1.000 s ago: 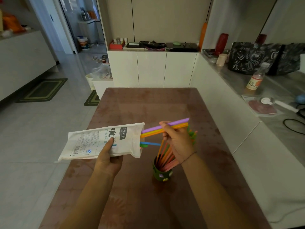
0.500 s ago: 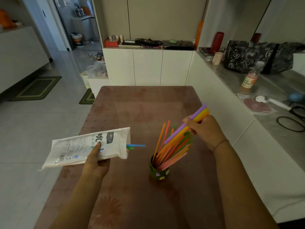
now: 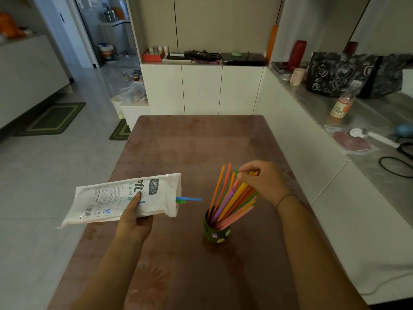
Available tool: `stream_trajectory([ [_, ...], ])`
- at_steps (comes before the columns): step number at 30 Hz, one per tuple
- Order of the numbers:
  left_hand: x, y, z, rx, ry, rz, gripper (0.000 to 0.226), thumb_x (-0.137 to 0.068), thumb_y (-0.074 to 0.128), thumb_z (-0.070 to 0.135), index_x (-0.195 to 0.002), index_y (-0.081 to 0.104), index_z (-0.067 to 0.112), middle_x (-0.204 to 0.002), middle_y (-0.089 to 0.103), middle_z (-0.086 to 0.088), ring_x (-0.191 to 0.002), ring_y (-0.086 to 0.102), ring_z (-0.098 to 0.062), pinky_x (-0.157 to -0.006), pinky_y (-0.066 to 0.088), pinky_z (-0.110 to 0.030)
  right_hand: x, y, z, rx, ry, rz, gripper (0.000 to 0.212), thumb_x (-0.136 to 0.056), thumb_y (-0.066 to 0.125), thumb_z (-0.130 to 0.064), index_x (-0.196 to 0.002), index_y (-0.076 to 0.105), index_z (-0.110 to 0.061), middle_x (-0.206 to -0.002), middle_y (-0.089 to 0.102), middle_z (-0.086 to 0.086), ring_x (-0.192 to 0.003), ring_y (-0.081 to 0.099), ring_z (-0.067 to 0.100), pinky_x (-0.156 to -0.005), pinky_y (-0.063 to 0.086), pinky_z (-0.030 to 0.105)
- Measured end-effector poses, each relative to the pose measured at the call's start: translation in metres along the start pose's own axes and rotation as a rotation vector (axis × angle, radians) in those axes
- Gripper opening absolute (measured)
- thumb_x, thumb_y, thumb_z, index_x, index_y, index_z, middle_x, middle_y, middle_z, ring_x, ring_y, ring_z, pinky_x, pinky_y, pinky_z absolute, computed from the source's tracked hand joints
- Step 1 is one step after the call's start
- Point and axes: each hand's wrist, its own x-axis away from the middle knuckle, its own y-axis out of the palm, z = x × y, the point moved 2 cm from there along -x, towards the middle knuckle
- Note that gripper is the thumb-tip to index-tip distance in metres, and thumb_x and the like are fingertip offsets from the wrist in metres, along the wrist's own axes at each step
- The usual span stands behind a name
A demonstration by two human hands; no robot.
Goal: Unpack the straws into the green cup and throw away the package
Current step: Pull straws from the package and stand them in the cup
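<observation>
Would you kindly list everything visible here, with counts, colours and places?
green cup: one, green, on the table, right of centre.
straws: many, orange, pink, purple, yellow, leaning in the green cup.
package: one, white, held above the table's left edge.
leftover straws: two visible, blue and green, poking from the package.
table: one, brown, centre.
bottle: one, orange-labelled, right counter.
bag: one, black patterned, right counter.
left hand: one, grips the package.
right hand: one, pinches the straws' tops.
</observation>
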Motion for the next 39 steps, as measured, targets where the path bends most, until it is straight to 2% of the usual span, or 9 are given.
stream_trajectory([
  [7,0.003,-0.001,-0.002,-0.005,-0.013,-0.003,0.047,-0.085,0.067,0.008,-0.128,0.054,0.021,-0.106,0.071,-0.001,-0.076,0.073,-0.013,-0.06,0.061,-0.031,0.0,0.003,-0.001,-0.021,-0.008,0.02,0.008,-0.073,0.072,-0.015,-0.074,0.066,-0.02,-0.063,0.062,0.003,-0.063,0.064,0.028,-0.063,0.053,0.036],
  [11,0.005,0.0,-0.003,-0.009,-0.014,-0.009,0.044,-0.085,0.067,0.008,-0.125,0.055,0.021,-0.109,0.07,-0.001,-0.084,0.072,-0.013,-0.06,0.061,-0.031,0.0,0.01,0.0,0.051,-0.053,0.003,0.009,-0.071,0.073,-0.011,-0.076,0.07,-0.018,-0.062,0.06,-0.008,-0.063,0.061,0.019,-0.062,0.048,0.026],
  [14,0.008,0.002,-0.006,-0.02,-0.021,-0.023,0.04,-0.086,0.065,0.007,-0.122,0.055,0.021,-0.109,0.07,-0.002,-0.092,0.069,-0.015,-0.064,0.061,-0.032,0.002,0.02,0.002,0.173,-0.059,-0.077,0.012,-0.072,0.073,-0.011,-0.082,0.072,-0.015,-0.079,0.066,0.003,-0.074,0.059,0.018,-0.07,0.049,0.029],
  [17,0.011,0.003,-0.008,-0.027,-0.035,-0.034,0.029,-0.086,0.064,0.007,-0.111,0.058,0.02,-0.097,0.073,-0.001,-0.081,0.072,-0.014,-0.059,0.061,-0.031,0.003,0.018,0.003,0.142,-0.024,-0.079,0.02,-0.071,0.075,-0.013,-0.09,0.07,-0.016,-0.081,0.064,0.002,-0.073,0.057,0.014,-0.069,0.047,0.027],
  [21,0.012,0.002,-0.006,-0.027,-0.025,-0.038,0.031,-0.086,0.065,0.007,-0.113,0.057,0.021,-0.1,0.072,-0.001,-0.082,0.072,-0.014,-0.061,0.061,-0.032,0.002,0.008,0.003,0.066,-0.011,0.02,0.012,-0.074,0.072,-0.013,-0.086,0.07,-0.016,-0.074,0.064,-0.003,-0.066,0.056,0.006,-0.064,0.043,0.019],
  [26,0.016,0.005,-0.01,-0.027,-0.039,-0.062,0.024,-0.086,0.065,0.007,-0.105,0.059,0.021,-0.079,0.076,0.0,-0.07,0.073,-0.013,-0.055,0.06,-0.031,0.006,0.015,0.003,0.152,-0.034,-0.015,0.009,-0.075,0.07,-0.006,-0.084,0.073,-0.009,-0.082,0.07,0.006,-0.073,0.059,0.013,-0.071,0.046,0.024],
  [31,0.022,0.014,-0.012,-0.017,-0.045,-0.084,0.037,-0.085,0.066,0.007,-0.118,0.057,0.02,-0.104,0.073,-0.002,-0.081,0.073,-0.014,-0.06,0.061,-0.031,0.009,0.018,0.001,0.243,-0.04,-0.042,0.009,-0.074,0.071,-0.011,-0.083,0.073,-0.011,-0.081,0.062,0.003,-0.082,0.062,0.024,-0.076,0.05,0.03],
  [34,0.024,0.021,-0.01,-0.002,-0.036,-0.098,0.046,-0.084,0.066,0.007,-0.127,0.055,0.02,-0.111,0.071,-0.002,-0.088,0.071,-0.015,-0.064,0.061,-0.032,0.014,0.013,-0.009,0.249,-0.049,-0.01,0.02,-0.073,0.073,-0.016,-0.092,0.07,-0.013,-0.078,0.05,-0.007,-0.088,0.056,0.019,-0.081,0.05,0.036],
  [39,0.03,0.035,-0.003,-0.008,0.03,-0.175,0.049,-0.084,0.066,0.006,-0.13,0.054,0.02,-0.108,0.074,-0.003,-0.091,0.072,-0.017,-0.064,0.061,-0.034,0.033,0.014,-0.051,-0.188,-0.141,0.177,0.022,-0.084,0.062,-0.024,-0.105,0.065,-0.022,-0.092,0.058,-0.014,-0.087,0.059,0.0,-0.074,0.044,0.01],
])
